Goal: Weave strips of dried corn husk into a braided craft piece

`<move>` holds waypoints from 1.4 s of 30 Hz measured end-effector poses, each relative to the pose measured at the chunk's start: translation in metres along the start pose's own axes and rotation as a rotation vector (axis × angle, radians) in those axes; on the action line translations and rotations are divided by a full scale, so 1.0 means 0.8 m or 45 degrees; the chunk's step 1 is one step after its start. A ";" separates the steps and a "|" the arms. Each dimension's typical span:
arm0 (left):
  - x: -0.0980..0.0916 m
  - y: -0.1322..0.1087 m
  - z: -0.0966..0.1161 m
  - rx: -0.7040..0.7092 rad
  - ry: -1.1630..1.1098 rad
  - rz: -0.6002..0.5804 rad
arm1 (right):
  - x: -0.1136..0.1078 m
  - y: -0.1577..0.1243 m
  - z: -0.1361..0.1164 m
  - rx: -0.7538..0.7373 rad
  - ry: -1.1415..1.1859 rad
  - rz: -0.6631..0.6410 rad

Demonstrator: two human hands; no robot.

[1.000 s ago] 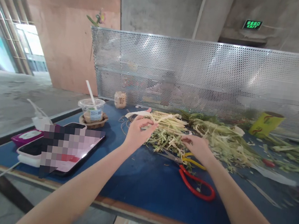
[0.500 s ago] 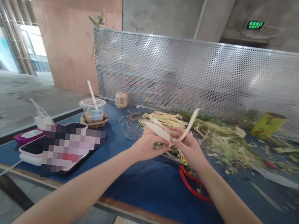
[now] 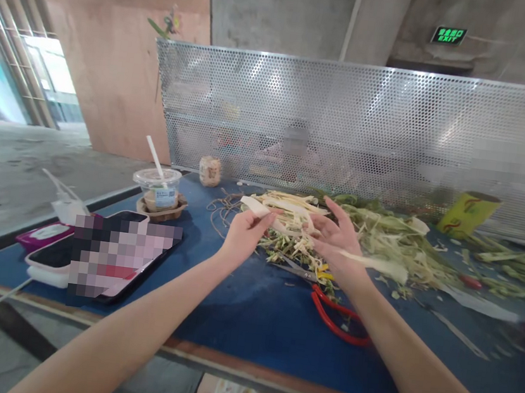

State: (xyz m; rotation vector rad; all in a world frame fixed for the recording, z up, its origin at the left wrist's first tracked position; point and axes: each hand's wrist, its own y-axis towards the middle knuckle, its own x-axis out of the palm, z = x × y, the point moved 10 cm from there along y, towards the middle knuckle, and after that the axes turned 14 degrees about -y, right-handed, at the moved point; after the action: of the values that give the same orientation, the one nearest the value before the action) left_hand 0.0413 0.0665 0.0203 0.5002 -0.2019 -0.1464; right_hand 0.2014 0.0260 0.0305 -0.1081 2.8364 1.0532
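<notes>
- Clearly, in the head view, the left grip (image 3: 247, 233) is pinching a pale strip (image 3: 254, 206) between thumb and fingers, and its broad end is jutting out to the left, above the desk (image 3: 228, 320).
- The right grip (image 3: 341, 238) is hovering just beside it with fingers loosely spread; whether they are grasping anything, the view is not showing.
- A blurred pale length (image 3: 381, 266) is trailing rightward past the right wrist; whether it is joining the pinched strip, one is not able to tell.
- The left pinch is probably doing the steadying, so it is calling for firm but gentle pressure: material this thin is likely to be creasing or splitting under a hard squeeze.
- The right fingers are best working flat along the fibre, guiding rather than tugging, so that nothing is twisting.
- Cut stems (image 3: 285, 247) are lying below and between the grips, while a leafy heap (image 3: 396, 238) is spreading to the right; loose ends are risking a snag there.
- Red-handled scissors (image 3: 345, 338) are lying on the near side, close to the right forearm, so holding that wrist high is making good sense.
</notes>
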 end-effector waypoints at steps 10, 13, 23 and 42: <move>-0.033 0.007 0.023 0.113 -0.248 0.232 | -0.010 -0.003 -0.017 0.171 -0.039 -0.314; -0.014 -0.001 0.047 0.244 -0.067 0.063 | -0.008 -0.003 -0.005 0.191 -0.109 -0.306; 0.064 -0.036 0.046 0.126 0.351 -0.522 | 0.034 0.016 -0.044 0.080 -0.588 -0.194; 0.053 -0.033 0.056 0.310 0.488 -0.404 | 0.014 -0.001 -0.030 0.102 -0.670 0.053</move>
State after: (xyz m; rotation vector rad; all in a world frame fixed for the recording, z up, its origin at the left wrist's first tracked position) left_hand 0.0699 0.0151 0.0522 0.7902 0.2399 -0.3336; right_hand 0.1884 0.0093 0.0462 0.2066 2.4031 0.8222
